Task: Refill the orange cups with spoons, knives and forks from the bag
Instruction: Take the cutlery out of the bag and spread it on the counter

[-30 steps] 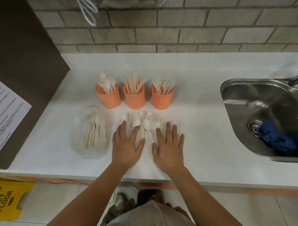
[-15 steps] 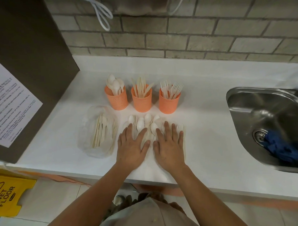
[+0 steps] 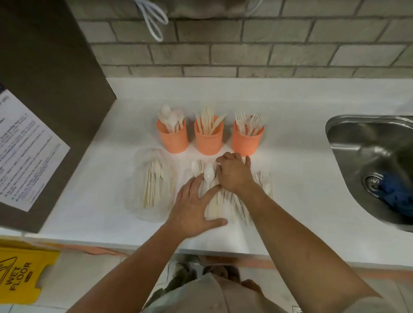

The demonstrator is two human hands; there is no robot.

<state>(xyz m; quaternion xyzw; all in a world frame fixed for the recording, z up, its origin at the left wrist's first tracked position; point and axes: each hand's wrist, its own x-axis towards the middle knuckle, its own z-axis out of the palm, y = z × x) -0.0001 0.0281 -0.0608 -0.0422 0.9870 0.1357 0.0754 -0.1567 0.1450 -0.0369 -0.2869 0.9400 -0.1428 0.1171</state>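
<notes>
Three orange cups stand in a row on the white counter: the spoon cup [image 3: 172, 139], the knife cup [image 3: 208, 139] and the fork cup [image 3: 247, 141]. Just in front of them lies a loose pile of pale plastic cutlery [image 3: 228, 202], with one spoon head [image 3: 209, 175] showing clearly. My left hand [image 3: 193, 208] presses flat on the pile's near left part, thumb spread wide. My right hand [image 3: 233, 173] is over the far end of the pile, fingers curled down around the spoons there. A clear plastic bag [image 3: 141, 182] holding more cutlery lies to the left.
A steel sink [image 3: 354, 132] with a blue cloth [image 3: 399, 196] near its drain is at the right. A dark panel with a paper notice [image 3: 20, 148] borders the counter's left end. A yellow wet-floor sign [image 3: 17, 275] stands on the floor. Behind is a brick wall.
Both hands lay flat side by side on the pile. Now my right hand has moved forward toward the cups and curled its fingers, and my left hand has spread its thumb.
</notes>
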